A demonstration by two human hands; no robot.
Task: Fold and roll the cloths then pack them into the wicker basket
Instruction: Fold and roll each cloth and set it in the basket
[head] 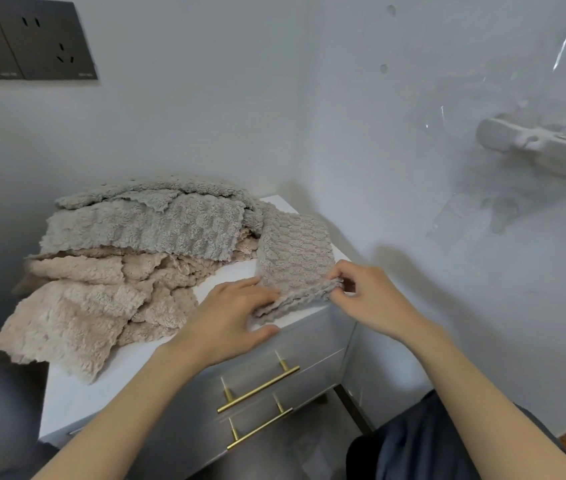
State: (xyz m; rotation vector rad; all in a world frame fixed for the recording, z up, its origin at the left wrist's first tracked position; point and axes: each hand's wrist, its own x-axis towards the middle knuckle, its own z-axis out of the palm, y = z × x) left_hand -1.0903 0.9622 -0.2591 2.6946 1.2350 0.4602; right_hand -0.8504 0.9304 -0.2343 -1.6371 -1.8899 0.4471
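A grey fluffy cloth (295, 251) lies folded into a narrow strip on the right part of the white cabinet top (77, 393). Its near end is curled up into the start of a roll. My right hand (368, 296) pinches that curled end at its right side. My left hand (233, 317) lies on the cabinet top with its fingers against the left side of the curled end. A heap of grey cloths (149, 223) and beige cloths (77, 306) fills the left and back of the top. No wicker basket is in view.
The cabinet stands in a wall corner and has two drawers with brass bar handles (257, 389). A white holder (541, 150) sticks out from the right wall. Dark wall sockets (28, 39) sit at the upper left. My knee in dark cloth (423, 441) is at the lower right.
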